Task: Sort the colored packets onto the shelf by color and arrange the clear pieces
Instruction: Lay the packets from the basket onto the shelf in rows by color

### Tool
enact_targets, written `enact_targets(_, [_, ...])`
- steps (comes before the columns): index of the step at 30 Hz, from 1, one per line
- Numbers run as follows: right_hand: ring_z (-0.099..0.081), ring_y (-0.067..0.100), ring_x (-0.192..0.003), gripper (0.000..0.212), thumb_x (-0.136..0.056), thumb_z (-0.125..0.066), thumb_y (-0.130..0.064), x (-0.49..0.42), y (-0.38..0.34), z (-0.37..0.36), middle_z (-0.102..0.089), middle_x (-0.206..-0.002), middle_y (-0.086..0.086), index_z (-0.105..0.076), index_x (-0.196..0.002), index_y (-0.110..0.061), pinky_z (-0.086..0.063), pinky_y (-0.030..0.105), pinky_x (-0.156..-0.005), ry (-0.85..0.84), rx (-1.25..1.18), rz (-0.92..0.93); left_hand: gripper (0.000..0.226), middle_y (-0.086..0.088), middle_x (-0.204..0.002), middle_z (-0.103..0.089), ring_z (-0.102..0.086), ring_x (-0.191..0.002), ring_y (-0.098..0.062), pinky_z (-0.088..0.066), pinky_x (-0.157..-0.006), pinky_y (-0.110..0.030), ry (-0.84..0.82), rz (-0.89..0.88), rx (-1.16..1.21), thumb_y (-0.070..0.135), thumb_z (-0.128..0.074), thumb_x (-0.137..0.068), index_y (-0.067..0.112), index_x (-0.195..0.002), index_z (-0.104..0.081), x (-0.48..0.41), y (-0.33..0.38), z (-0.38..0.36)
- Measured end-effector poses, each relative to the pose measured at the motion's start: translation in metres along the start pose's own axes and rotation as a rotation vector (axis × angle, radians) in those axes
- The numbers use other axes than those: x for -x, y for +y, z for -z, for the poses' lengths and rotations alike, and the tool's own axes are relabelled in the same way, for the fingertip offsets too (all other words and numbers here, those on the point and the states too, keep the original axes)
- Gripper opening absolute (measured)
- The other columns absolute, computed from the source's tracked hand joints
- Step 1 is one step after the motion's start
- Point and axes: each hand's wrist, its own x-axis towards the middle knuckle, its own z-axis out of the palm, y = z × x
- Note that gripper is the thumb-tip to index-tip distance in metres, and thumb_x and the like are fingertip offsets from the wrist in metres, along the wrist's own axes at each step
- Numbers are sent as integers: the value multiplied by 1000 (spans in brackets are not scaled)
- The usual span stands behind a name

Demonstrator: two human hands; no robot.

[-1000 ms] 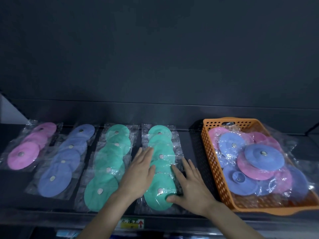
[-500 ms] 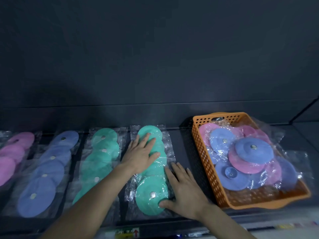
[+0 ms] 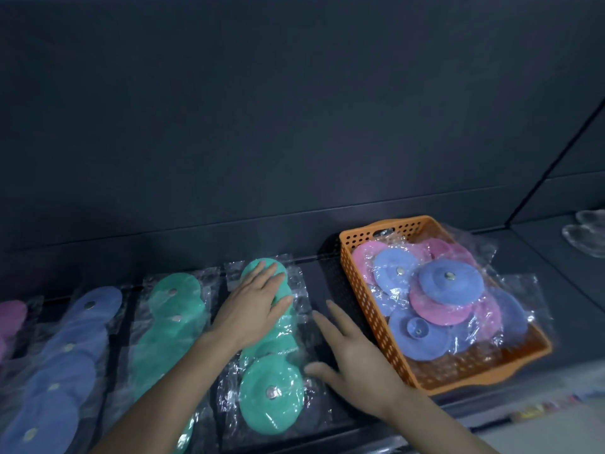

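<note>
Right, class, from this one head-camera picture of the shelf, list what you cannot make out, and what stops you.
All in the head view:
pink row: cut by the left edge; count unknown.
right green row: middle packets hidden under the left hand.
clear pieces: cut by the right edge, blurred; number unclear.
orange basket: lower packets buried under top ones and shiny wrap.
right hand: motion-blurred; contact with the wrap unclear.

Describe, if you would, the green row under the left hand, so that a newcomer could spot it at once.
Find the orange basket on the dark shelf. Directly left of it lies a green row, with a second green row beyond. Unlike that neighbour, the nearer row has the left hand flat on it and the right hand beside it.
</note>
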Motion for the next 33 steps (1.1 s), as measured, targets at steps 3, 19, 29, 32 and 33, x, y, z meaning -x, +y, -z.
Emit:
enact_targets(3, [-26, 15, -141, 64, -91, -53, -42, 5, 5, 31, -5, -158, -1, -25, -146, -26, -24, 20, -109, 170, 4, -26, 73, 1, -154, -25, -12, -144, -11, -4, -113, -20, 53, -94, 94, 62, -14, -88, 18, -143, -36, -9, 31, 16])
enact_targets(19, [-52, 35, -110, 48, -75, -49, -35, 29, 148, 131, -41, -131, 11, -55, -117, -13, -45, 32, -84, 254, 197, -346, 52, -4, -150, -29, -26, -139, -21, -28, -111, -35, -46, -265, -54, 32, -46, -96, 7, -141, -34, -101, 172, 7])
enact_targets(29, [5, 30, -145, 88, -79, -65, -50, 32, 166, 127, 8, -157, 13, -16, -148, -23, -19, 38, -114, 221, 114, -344, 109, -10, -135, -37, -36, -126, -30, -24, -109, -43, -90, -21, -216, 44, -79, -67, 22, -147, -9, -133, 179, -22])
enact_targets(32, [-36, 37, -127, 82, -76, -71, -41, 27, 172, 128, -30, -144, 17, -29, -142, -16, -42, 37, -95, 382, 24, -428, 87, -6, -124, -44, -42, -117, -26, -36, -98, -33, -2, -1, -106, 34, -81, -68, 18, -136, -30, -132, 178, -17])
enact_targets(33, [-44, 35, -117, 79, -76, -72, -40, 25, 174, 129, -42, -135, 14, -34, -139, -14, -44, 36, -89, 392, 13, -440, 79, -5, -122, -46, -44, -116, -24, -38, -96, -31, 11, 2, -42, 30, -81, -69, 16, -132, -36, -132, 177, -17])
